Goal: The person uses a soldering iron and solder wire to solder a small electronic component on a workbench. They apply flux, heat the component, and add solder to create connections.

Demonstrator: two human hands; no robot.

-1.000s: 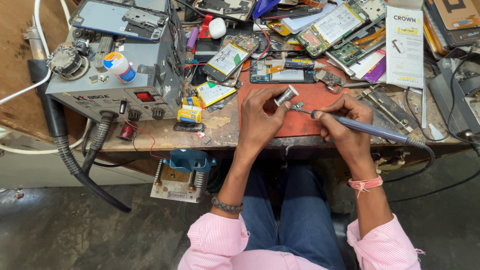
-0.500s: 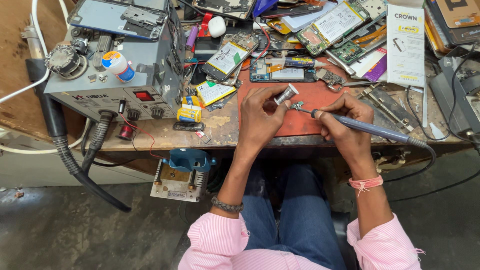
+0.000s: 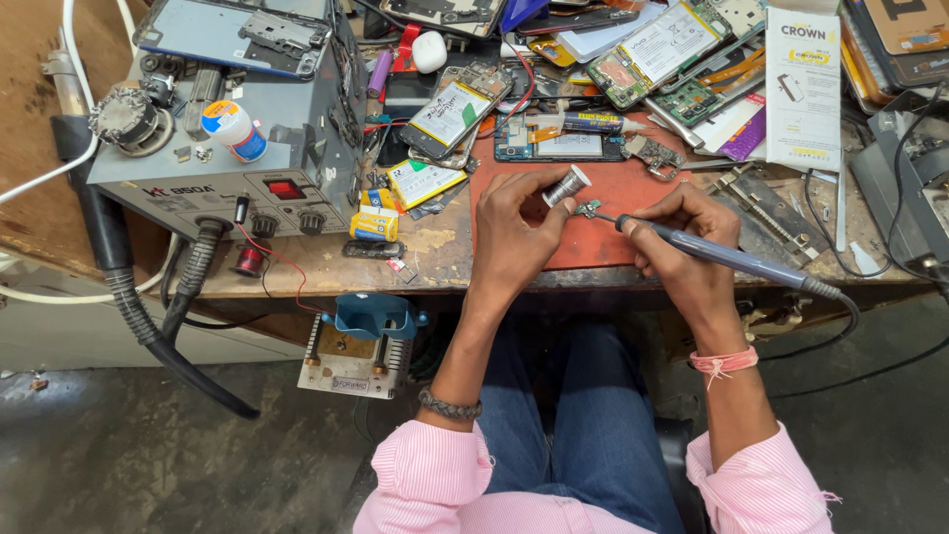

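My left hand (image 3: 514,222) holds a small spool of solder wire (image 3: 564,186) over the red work mat (image 3: 613,213). My right hand (image 3: 687,237) grips a blue-grey soldering iron (image 3: 727,257) like a pen, its tip touching a tiny green circuit board (image 3: 589,209) on the mat. The spool sits just left of the board, the two hands close together over the mat's near edge.
A grey rework station (image 3: 232,148) with a black hose (image 3: 138,307) stands at the left. Opened phones, batteries and circuit boards (image 3: 554,109) crowd the back of the bench. A blue holder (image 3: 376,316) hangs off the front edge. The iron's cable (image 3: 870,336) trails right.
Both hands stay in nearly the same place over the mat. The spool and the iron tip have shifted only slightly around the small board.
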